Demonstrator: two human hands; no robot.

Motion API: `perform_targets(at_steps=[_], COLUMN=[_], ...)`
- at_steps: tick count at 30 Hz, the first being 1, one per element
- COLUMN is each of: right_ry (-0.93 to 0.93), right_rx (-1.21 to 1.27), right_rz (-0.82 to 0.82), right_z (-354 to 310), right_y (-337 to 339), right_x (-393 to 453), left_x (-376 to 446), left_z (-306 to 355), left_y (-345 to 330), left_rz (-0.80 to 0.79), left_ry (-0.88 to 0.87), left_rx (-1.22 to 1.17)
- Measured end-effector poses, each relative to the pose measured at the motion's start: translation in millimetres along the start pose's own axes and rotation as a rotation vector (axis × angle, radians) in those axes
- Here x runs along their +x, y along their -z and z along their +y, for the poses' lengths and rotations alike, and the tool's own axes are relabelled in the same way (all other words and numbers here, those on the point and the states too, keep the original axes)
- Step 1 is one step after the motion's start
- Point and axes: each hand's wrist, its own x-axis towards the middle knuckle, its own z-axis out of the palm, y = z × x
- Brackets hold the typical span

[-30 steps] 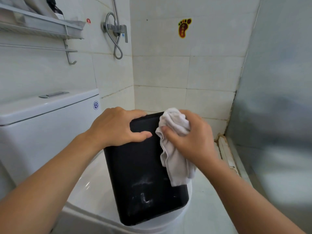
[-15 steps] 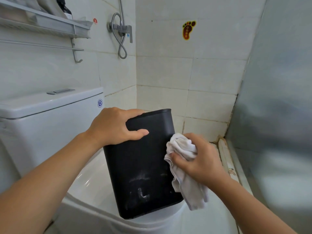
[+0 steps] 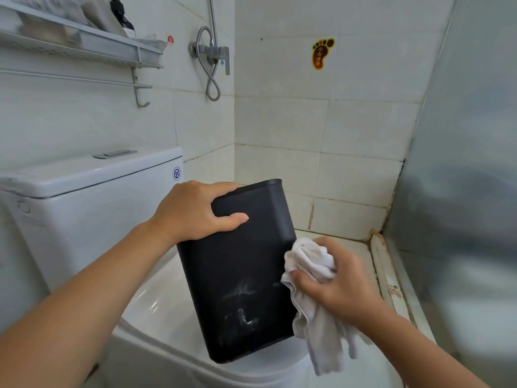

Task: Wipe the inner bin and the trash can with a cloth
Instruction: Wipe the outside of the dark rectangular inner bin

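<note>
Our left hand (image 3: pixel 193 214) grips bin (image 3: pixel 240 275) top, bin resting on toilet lid (image 3: pixel 156 317); right hand (image 3: pixel 333 284) clutches cloth (image 3: pixel 310 264) vs bin's right side.

Looked forward and down from head height, close over the white ceramic toilet lid (image 3: pixel 156 312), facing the far tiled corner (image 3: pixel 234 121).

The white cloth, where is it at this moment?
In the head view, the cloth is low on the right, bunched in the right hand against the right edge of the black bin.
</note>
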Motion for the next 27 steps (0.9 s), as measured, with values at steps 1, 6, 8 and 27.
perform_targets(at_steps=[1,6,8,27], right_ry=[0.005,0.045,0.071,0.338], right_rx=[0.011,-0.001,0.006,-0.318], right_rz=[0.003,0.117,0.191,0.021], right_z=[2.1,-18.2,-32.5,-9.0], right_y=[0.5,-5.3,-8.4,-67.7], right_x=[-2.9,14.9,31.9,-20.7], left_x=[-0.6,-6.9,-9.3,2.7], left_z=[-1.2,1.5,1.5,5.2], left_y=[0.3,3.8,5.0,2.7], left_rz=[0.001,0.036,0.038,-0.054], left_ry=[0.006,-0.006,-0.029,0.124], left_rx=[-0.009,-0.021,-0.008,0.228])
